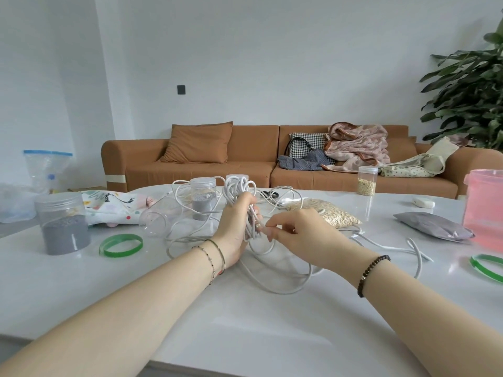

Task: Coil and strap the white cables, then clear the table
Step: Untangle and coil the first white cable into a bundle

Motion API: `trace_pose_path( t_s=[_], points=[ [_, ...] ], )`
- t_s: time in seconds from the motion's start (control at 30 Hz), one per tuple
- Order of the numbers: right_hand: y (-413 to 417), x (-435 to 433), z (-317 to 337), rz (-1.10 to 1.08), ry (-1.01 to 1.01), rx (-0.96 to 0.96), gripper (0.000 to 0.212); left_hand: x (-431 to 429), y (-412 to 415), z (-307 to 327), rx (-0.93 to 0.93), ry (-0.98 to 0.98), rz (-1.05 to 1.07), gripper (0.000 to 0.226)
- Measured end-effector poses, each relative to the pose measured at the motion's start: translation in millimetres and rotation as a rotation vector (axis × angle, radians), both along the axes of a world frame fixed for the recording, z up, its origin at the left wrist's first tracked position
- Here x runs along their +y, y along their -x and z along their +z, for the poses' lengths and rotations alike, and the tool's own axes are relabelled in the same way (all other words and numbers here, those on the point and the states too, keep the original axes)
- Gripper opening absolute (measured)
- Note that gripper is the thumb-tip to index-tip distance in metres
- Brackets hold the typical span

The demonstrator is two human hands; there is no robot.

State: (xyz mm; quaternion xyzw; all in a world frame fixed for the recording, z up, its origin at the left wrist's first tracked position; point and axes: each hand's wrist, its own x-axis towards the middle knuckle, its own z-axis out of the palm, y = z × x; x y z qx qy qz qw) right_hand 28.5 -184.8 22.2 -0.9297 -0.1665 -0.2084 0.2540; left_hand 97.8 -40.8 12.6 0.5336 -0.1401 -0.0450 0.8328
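My left hand [236, 229] grips an upright bundle of white cable loops [239, 190] at mid-table, with loops sticking up above the fist. My right hand [296, 231] is just to its right and pinches a cable strand next to the bundle. More loose white cable [285, 288] lies in wide loops on the white table [245, 322] below and between both hands. Another loose length [416, 257] trails off to the right. A green strap ring [121, 244] lies on the left and a second one [487, 266] at the right edge.
Two lidded jars of grey grit [64, 223] [202, 198], an empty clear jar on its side [158, 217], a patterned cloth [109, 208], a bag of grain [326, 214], a grey pouch [432, 225], a pink tub [484, 208] and a grain jar [367, 180] surround the cables.
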Motion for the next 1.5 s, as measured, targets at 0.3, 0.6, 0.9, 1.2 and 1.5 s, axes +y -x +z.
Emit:
trace_pose_path(
  t_s=[0.3,0.6,0.9,1.2,1.5],
  points=[
    [10,3,3,0.045,-0.032,0.116,0.021,4,-9,5,0.068,0.200,-0.028,0.043],
    [7,-2,2,0.080,-0.007,0.198,0.020,16,-19,13,0.142,0.465,0.432,0.034],
    [5,-10,3,-0.117,0.254,0.019,0.013,15,0,20,0.225,0.460,-0.177,0.027],
    [5,-18,12,-0.288,0.191,-0.316,0.014,6,12,7,0.158,0.052,-0.314,0.018],
    [10,-15,15,-0.346,0.183,-0.264,0.027,4,18,3,0.034,-0.201,-0.344,0.017]
  ],
)
